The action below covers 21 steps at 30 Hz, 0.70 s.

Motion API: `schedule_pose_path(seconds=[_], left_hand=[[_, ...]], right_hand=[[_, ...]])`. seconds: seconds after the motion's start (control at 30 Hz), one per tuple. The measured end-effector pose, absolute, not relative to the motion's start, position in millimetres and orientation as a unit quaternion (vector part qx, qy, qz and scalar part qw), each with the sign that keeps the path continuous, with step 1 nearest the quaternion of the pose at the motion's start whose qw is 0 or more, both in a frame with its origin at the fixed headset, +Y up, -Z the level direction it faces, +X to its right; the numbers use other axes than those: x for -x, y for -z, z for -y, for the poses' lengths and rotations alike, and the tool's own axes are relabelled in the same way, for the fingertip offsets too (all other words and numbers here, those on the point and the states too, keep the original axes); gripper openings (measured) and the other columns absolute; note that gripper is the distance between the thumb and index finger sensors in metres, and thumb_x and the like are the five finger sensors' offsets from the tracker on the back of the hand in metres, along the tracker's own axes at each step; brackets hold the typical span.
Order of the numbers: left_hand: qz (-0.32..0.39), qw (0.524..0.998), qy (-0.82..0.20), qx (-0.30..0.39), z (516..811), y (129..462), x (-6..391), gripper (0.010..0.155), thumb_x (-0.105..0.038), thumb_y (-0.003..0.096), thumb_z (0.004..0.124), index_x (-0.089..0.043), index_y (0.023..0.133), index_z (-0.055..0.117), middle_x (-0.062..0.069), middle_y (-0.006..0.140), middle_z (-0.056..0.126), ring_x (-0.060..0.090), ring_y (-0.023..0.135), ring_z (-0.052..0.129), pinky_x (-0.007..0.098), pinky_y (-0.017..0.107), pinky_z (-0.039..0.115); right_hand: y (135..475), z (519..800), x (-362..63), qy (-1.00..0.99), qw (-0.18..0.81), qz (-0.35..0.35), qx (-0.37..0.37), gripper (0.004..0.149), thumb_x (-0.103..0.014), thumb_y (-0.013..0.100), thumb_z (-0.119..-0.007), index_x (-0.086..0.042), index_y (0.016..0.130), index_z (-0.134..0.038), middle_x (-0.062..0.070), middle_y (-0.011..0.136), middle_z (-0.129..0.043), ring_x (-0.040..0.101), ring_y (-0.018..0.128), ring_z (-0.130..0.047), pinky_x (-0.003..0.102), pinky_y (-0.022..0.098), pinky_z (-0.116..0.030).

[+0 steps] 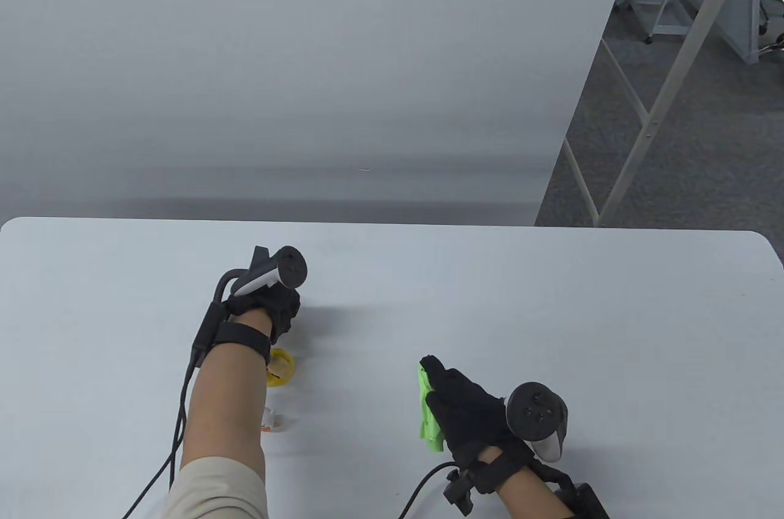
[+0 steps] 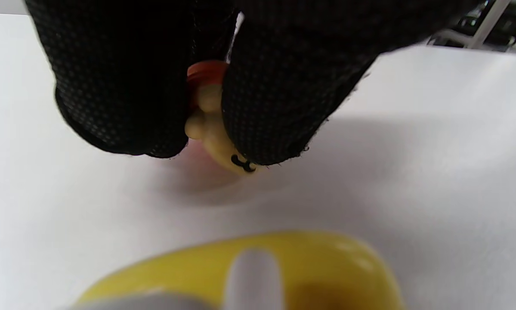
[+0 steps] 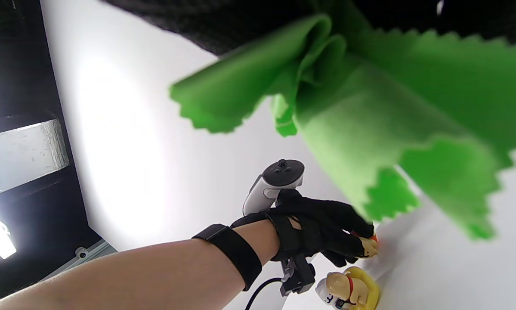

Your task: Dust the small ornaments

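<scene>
On the table | left hand [image 1: 269, 304] pinches figurine [image 2: 212, 125] | right hand [image 1: 471, 415] grips green cloth [image 1: 429, 415]

Small figurine [image 2: 214, 129] between gloved fingers [image 2: 279, 94]

The left hand [image 2: 163, 77] hides most of the small figurine [image 2: 214, 125]; the yellow ornament [image 2: 249, 275] is blurred and cropped.

White table [image 1: 551, 310]; grey partition [image 1: 294, 65] behind; grey carpet [image 1: 704, 145], metal frame legs [image 1: 667, 78] right.
</scene>
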<state>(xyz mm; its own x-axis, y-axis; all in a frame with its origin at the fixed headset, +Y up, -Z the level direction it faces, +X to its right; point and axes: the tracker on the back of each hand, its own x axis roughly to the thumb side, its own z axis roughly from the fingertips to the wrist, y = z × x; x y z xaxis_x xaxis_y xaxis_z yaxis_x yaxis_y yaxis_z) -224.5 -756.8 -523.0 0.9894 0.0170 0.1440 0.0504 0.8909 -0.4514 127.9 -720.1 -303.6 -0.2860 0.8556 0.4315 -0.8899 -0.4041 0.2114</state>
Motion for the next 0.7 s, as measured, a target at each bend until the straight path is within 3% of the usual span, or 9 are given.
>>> schedule_pose_path(seconds=[0.2, 0.37, 0.7], left_hand=[[0.073, 0.97, 0.009, 0.23, 755, 522, 225, 0.054, -0.019, 0.0413, 0.102, -0.021, 0.093, 0.087, 0.025, 0.109, 0.069, 0.048, 0.07, 0.108, 0.052, 0.042, 0.099], [0.081, 0.969, 0.009, 0.233, 754, 520, 227, 0.056, -0.02, 0.0417, 0.102, -0.022, 0.095, 0.085, 0.025, 0.112, 0.066, 0.054, 0.078, 0.102, 0.06, 0.046, 0.094], [0.074, 0.972, -0.006, 0.223, 739, 517, 239, 0.057, -0.02, 0.043, 0.101, -0.021, 0.097, 0.083, 0.023, 0.113, 0.065, 0.055, 0.083, 0.098, 0.062, 0.05, 0.091]], right_hand=[[303, 721, -127, -0.805, 0.537, 0.035, -0.251, 0.049, -0.011, 0.056, -0.078, 0.006, 0.1, -0.065, 0.043, 0.075, -0.084, 0.05, 0.05, -0.094, 0.075, 0.045, -0.079], [303, 721, -128, -0.805, 0.537, 0.032, -0.25, 0.049, -0.011, 0.056, -0.078, 0.006, 0.1, -0.065, 0.043, 0.075, -0.084, 0.05, 0.05, -0.094, 0.075, 0.045, -0.078], [302, 722, -126, -0.809, 0.528, 0.028, -0.256, 0.049, -0.011, 0.056, -0.078, 0.005, 0.1, -0.066, 0.043, 0.075, -0.084, 0.05, 0.05, -0.094, 0.075, 0.045, -0.079]])
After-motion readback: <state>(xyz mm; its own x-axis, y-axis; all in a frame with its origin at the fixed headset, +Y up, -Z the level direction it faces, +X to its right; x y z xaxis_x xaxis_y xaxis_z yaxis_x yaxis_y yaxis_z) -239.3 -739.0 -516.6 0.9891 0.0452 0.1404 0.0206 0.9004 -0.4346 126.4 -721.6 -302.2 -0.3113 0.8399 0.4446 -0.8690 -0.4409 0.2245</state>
